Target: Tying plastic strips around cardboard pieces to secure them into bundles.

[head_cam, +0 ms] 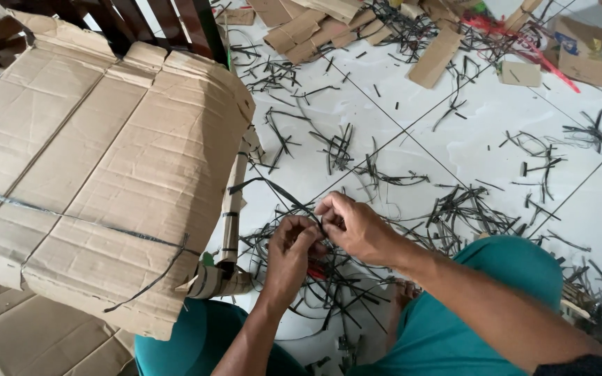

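- Black thin plastic strap [273,186] is pinched by both the left hand [292,252] and right hand [357,226], over the white tiled floor [454,139] beside the strapped cardboard bundle [99,174].
- Probably best to keep it taut, fingertips close together.

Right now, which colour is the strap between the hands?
Black; the thin strap shows best in the head view.

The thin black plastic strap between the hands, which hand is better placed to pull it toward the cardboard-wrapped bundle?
Probably the left hand: it pinches the thin black plastic strap and lies nearer the cardboard-wrapped bundle than the right hand.
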